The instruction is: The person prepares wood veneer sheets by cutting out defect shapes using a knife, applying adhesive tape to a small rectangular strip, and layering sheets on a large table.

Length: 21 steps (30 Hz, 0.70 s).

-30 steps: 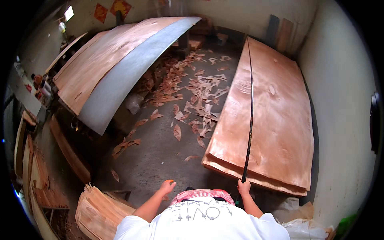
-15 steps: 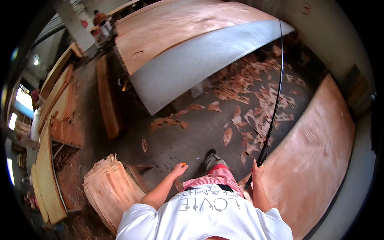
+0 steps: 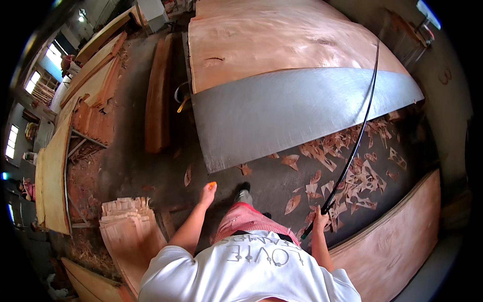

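My right hand (image 3: 320,219) is closed around the thick lower end of a long, thin black rod (image 3: 353,153). The rod leans up and away, bowing slightly, and its thin tip lies over the veneer sheets (image 3: 287,35) on the big table. A bare grey strip of smooth tabletop (image 3: 261,113) shows along the table's near side. Out to the left, my left hand (image 3: 206,195) is closed on a small orange object (image 3: 213,184); its kind is too small to make out. Between hand and table is a gap of floor.
Torn veneer scraps (image 3: 354,183) litter the floor below the table. A veneer stack (image 3: 132,234) stands at my left, a large veneer pile (image 3: 395,246) at my right. Long boards (image 3: 158,95) lie left of the table; a bench with sheets (image 3: 53,176) stands farther left.
I have stepped nearer the table, which now appears larger and lower in view. My left hand has reached forward and left with the orange object. My right hand still grips the rod.
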### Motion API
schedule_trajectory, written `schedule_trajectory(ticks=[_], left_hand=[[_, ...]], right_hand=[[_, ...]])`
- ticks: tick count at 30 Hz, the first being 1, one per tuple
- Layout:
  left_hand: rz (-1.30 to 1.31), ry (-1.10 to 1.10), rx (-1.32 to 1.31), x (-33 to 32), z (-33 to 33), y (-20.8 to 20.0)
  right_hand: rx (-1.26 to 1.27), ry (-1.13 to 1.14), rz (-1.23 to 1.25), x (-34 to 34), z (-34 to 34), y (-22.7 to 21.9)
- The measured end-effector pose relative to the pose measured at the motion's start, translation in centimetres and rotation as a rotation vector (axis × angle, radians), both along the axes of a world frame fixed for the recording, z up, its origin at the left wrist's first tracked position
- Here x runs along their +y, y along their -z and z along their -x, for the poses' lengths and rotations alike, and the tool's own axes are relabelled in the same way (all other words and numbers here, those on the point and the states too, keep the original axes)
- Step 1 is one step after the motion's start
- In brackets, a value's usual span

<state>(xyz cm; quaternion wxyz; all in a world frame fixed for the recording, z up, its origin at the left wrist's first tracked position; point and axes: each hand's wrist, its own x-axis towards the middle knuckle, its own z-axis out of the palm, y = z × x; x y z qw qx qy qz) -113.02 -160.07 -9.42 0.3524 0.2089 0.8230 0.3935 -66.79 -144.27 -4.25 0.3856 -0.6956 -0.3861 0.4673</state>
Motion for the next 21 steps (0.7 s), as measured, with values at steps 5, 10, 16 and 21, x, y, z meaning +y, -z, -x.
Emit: schedule_trajectory(ticks=[5,10,16,21], left_hand=[[-0.367,-0.240,0.059,13.2,10.2,-1.1],[-0.289,-0.223,0.349,26.8,19.6,-4.9],[-0.227,-0.364,0.593,35.6,32.5,-2.2],[-0.289,-0.590,0.350,40.4,36.8,-0.1]], right_hand=[[0.008,0.003,0.056,4.9,5.0,-2.4],[0.053,0.024,0.168,9.2,10.0,-6.1],[0.169,-0.022,0.192,12.6,14.8,-7.7],[0.040,-0.010,0.236,12.5,15.9,-8.5]])
